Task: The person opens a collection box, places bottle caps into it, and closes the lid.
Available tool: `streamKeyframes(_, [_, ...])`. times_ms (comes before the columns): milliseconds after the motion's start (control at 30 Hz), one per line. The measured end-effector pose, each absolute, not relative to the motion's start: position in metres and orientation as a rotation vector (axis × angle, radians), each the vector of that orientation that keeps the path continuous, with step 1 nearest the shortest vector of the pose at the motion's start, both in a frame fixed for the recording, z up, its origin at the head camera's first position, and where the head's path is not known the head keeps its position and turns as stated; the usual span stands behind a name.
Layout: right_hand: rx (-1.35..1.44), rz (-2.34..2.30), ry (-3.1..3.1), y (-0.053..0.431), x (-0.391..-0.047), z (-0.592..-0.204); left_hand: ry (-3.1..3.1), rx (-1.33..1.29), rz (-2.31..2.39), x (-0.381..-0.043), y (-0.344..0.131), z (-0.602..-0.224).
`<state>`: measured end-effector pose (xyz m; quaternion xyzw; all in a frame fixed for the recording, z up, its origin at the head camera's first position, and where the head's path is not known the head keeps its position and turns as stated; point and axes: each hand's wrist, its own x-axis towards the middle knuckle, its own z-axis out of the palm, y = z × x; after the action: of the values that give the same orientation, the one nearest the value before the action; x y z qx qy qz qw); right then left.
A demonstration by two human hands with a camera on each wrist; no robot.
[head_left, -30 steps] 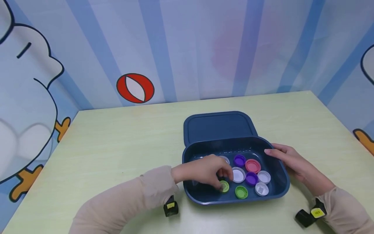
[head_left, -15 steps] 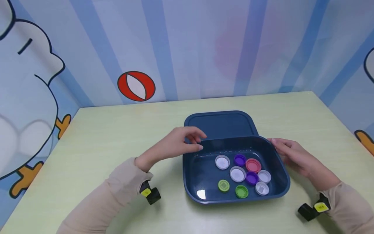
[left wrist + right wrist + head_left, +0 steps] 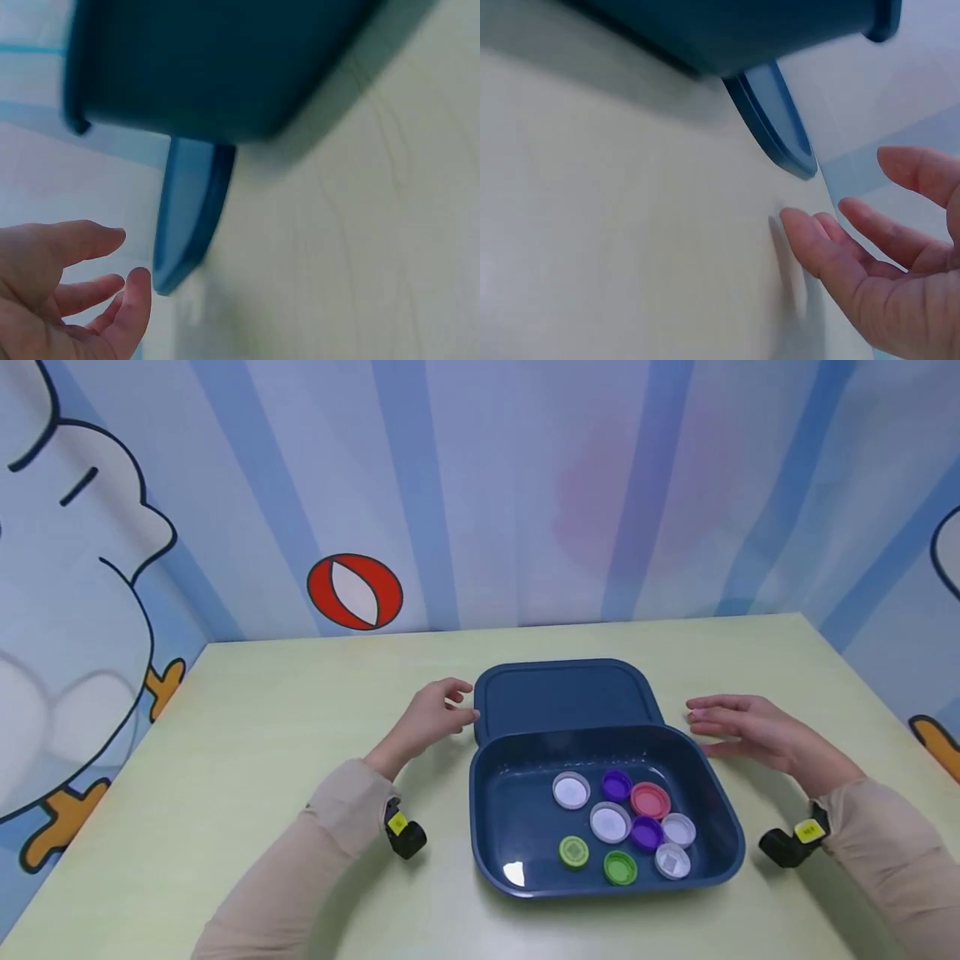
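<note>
A dark blue box (image 3: 517,827) stands on the table with round plastic caps inside: white caps (image 3: 610,822), purple caps (image 3: 647,833), a red cap (image 3: 650,800) and green caps (image 3: 620,867). Behind it lies its dark blue lid (image 3: 566,693), its near edge at the box's back rim. My left hand (image 3: 435,714) is at the lid's left edge, thumb and fingers apart with nothing between them; whether a fingertip touches the lid, I cannot tell. On the other side my right hand (image 3: 761,731) hovers right of the lid and box, fingers loosely bent and holding nothing.
The pale wooden table (image 3: 322,735) extends left, right and behind the box. A striped blue backdrop (image 3: 510,485) with a red ball print (image 3: 355,592) rises along its far edge. Each wrist wears a small black camera (image 3: 406,835).
My left hand, inside the box among the caps a second ago, has risen out and moved to the lid's left edge. My right hand has left the box's right rim and moved up toward the lid.
</note>
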<state>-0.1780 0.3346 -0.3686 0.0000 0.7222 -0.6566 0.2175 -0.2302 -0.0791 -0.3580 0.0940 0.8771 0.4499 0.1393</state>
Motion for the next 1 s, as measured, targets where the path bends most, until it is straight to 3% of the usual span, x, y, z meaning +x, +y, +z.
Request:
streamKeyframes(133, [0.007,-1.816,2.004,0.334,-0.189,-0.369,2.546,0.240,1.289,-0.237,-0.074,-0.371])
streamKeyframes(533, [0.031,-1.800,2.033,0.323,-0.209,-0.367,2.802,0.475,1.015,-0.245,-0.064,-0.379])
streamKeyframes(800, [0.034,-1.748,2.058,0.310,-0.218,-0.365,2.788,0.429,1.010,-0.246,-0.059,-0.375])
streamKeyframes(1000, [0.072,-1.767,2.050,0.309,-0.218,-0.370,2.626,0.213,1.266,-0.246,-0.055,-0.378])
